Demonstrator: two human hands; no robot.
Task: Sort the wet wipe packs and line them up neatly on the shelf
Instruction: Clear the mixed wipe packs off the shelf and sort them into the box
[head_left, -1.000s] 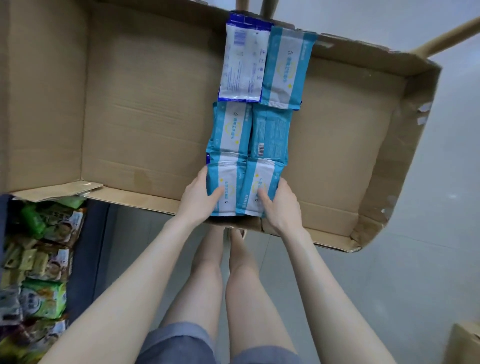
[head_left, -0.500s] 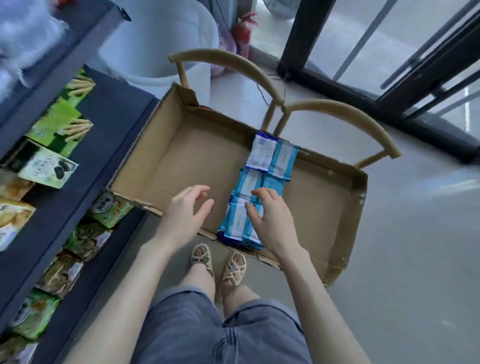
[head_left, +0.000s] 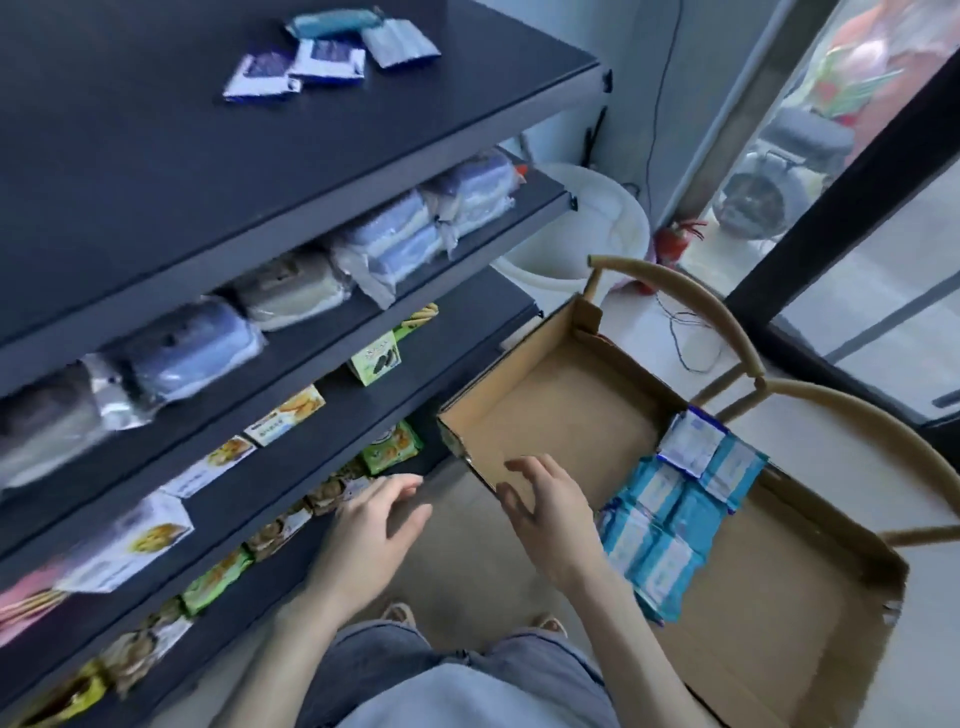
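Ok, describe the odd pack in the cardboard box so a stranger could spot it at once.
Right of the dark shelving stands an open cardboard box. A block of teal wet wipe packs lies inside it. At the block's far end lies the only white pack edged in dark blue.

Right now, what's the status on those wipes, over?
Left hand, right hand open, empty. Blue packs lie in box. Loose packs on top shelf. Nothing blocking.

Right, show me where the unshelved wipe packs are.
Head view, lower right: the wipe packs lie in the cardboard box, just right of the right hand.
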